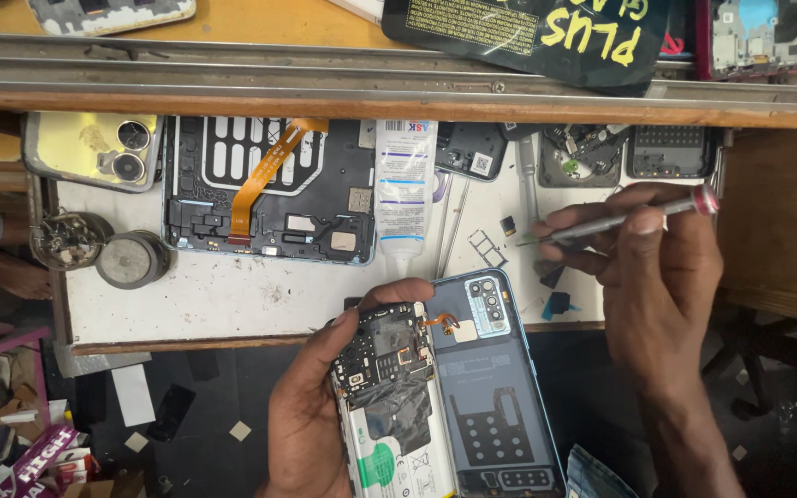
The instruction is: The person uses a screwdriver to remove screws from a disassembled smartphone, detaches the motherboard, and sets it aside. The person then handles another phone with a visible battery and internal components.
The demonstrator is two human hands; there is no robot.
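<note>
My left hand (pixel 311 406) grips an opened phone (pixel 389 387) with its circuit board and battery bared. The phone's blue back cover (pixel 491 387) lies folded open to its right, joined by a thin orange flex cable. My right hand (pixel 652 267) holds a slim metal screwdriver (pixel 620 221) with a red end cap. The screwdriver's tip points left over the white work mat (pixel 232 295), just above the phone. A small SIM tray (pixel 488 247) and tiny black parts lie near the tip.
On the mat lie a second opened phone frame with an orange ribbon cable (pixel 269 189), a white glue tube (pixel 405 189), a yellow phone back (pixel 94 148), two round tins (pixel 103 251) and more phone parts (pixel 629 152). A wooden ledge (pixel 398 97) runs above.
</note>
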